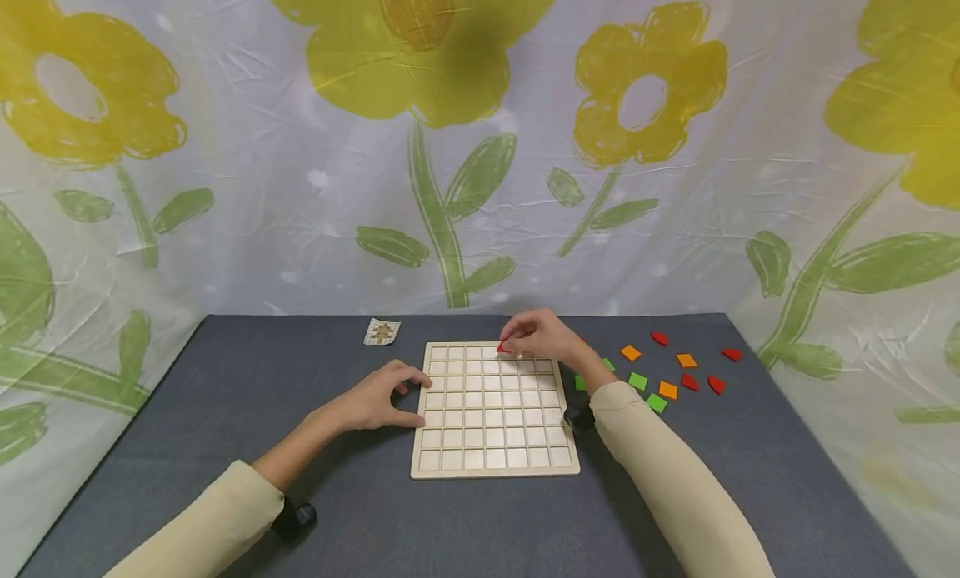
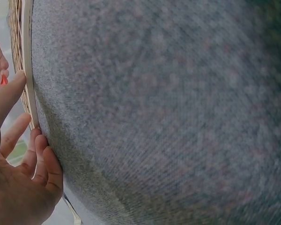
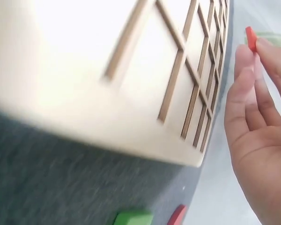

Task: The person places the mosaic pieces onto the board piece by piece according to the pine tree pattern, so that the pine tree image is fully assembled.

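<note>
A pale wooden board [image 1: 491,438] with a grid of square recesses lies flat on the dark cloth. My left hand [image 1: 375,399] rests against the board's left edge, fingertips and thumb touching the rim and spread apart. Over the board's far edge, right of its middle, my right hand [image 1: 546,335] pinches a small red tile [image 3: 251,40] between thumb and fingertips. The right wrist view shows that tile held up, clear of the grid. The recesses in sight hold no tiles.
Right of the board lie loose tiles: several green ones [image 1: 637,381], a few orange ones [image 1: 668,390] and several red ones [image 1: 716,385] with a curved side. A small patterned card [image 1: 382,331] lies beyond the board's far left corner. A flowered cloth backdrop [image 1: 300,228] rises behind the table.
</note>
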### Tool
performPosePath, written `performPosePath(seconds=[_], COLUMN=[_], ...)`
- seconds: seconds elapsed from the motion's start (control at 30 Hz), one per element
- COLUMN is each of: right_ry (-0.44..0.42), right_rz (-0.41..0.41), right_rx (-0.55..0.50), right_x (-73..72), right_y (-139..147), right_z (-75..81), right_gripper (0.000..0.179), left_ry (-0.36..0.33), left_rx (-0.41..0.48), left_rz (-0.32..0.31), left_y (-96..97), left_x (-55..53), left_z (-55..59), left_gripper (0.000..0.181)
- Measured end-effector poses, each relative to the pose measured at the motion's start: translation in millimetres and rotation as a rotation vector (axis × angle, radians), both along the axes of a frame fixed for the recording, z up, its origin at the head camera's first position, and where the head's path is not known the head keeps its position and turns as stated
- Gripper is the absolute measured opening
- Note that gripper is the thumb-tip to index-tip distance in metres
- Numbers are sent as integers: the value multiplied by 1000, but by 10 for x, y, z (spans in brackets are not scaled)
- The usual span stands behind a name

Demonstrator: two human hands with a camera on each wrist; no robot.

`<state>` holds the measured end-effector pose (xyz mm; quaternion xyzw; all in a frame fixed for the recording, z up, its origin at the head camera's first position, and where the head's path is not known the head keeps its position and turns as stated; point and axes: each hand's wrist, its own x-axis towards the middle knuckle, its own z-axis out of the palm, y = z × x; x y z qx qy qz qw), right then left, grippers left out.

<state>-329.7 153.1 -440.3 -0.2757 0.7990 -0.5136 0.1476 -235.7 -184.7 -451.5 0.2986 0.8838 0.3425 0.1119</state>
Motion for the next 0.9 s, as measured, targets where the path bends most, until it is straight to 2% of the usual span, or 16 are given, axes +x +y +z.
performPosePath(seconds=[0.23,0.43,0.9], right_ry=[0,18,66], right_rz=[9,-3,-3], right_rx=[17,95,186], right_x=[-86,-96,-99], right_y=[-188,-289,-314], right_z=[-57,-61,-52], right_gripper=[11,8,5], left_ry=[-12,-15,-14], left_rx=[-4,-4,-14], left_rz=[-7,-11,-8], left_y=[-10,-7,-1], left_x=[-12,-16,-3], left_z=[-7,-12,1], left_gripper=[55,55,55])
